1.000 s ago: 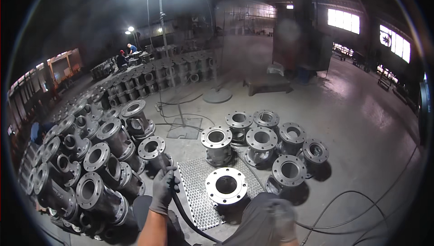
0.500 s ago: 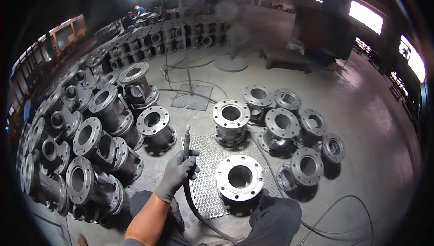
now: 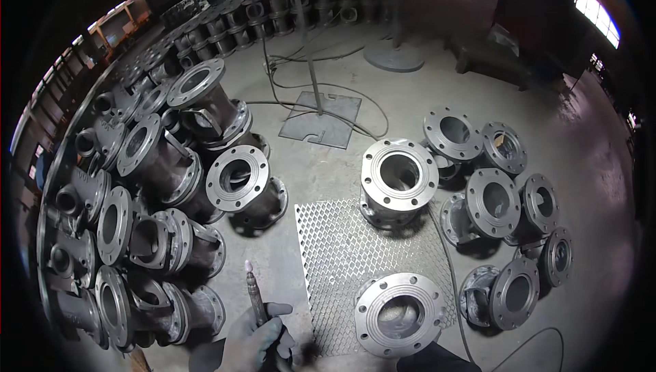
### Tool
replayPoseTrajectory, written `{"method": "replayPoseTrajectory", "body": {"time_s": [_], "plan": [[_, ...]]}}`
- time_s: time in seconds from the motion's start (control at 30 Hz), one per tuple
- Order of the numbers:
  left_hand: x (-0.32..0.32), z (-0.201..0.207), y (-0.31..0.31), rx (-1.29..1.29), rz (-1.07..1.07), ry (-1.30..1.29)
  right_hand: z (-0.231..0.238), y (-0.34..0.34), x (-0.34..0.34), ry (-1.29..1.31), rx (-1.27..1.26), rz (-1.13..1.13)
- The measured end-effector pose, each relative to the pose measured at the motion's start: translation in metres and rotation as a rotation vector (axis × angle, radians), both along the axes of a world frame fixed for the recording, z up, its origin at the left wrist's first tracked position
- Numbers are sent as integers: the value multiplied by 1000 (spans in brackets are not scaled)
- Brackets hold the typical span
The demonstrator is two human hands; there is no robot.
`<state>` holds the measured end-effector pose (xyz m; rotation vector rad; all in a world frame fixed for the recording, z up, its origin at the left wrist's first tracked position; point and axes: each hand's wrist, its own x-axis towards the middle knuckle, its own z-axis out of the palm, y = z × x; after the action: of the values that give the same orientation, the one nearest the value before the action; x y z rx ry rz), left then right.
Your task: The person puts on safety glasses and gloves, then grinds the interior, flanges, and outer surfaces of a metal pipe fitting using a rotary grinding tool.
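Holding slim tool (image 3: 253, 295) — left hand (image 3: 254, 339) lower in view

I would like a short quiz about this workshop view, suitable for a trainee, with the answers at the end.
1. Which gloved hand grips the slim grinding tool?
2. True or false: the bolt-hole flange nearest the person is solid at its centre.
3. The pole nearer the mesh sheet rises from: (a) a tripod, (b) a four-cornered plate, (c) a bucket.

Key: 1. The left hand. 2. False; it has a large round opening. 3. b.
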<state>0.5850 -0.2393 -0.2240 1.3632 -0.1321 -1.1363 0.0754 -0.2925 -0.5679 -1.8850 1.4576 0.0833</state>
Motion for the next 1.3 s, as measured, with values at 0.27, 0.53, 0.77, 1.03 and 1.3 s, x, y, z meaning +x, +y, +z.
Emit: {"method": "replayPoseTrajectory", "body": {"time_s": [0.27,0.53,0.77,1.03,1.3], "plan": [[-26,33,-3,-62,85,105,7,-68,-17,3,-184,167],[-60,29,-9,-182,-132,-64,39,-65,-87,8,-416,203],[-131,-61,-67,-5,-406,-296,75,-45,-211,60,-565,198],[-187,-136,-66,351,-838,-1267,250,-27,-111,-482,-306,-479],[-192,-142,-41,302,-896,-1557,287,-9,-108,-584,-188,-600]]}}
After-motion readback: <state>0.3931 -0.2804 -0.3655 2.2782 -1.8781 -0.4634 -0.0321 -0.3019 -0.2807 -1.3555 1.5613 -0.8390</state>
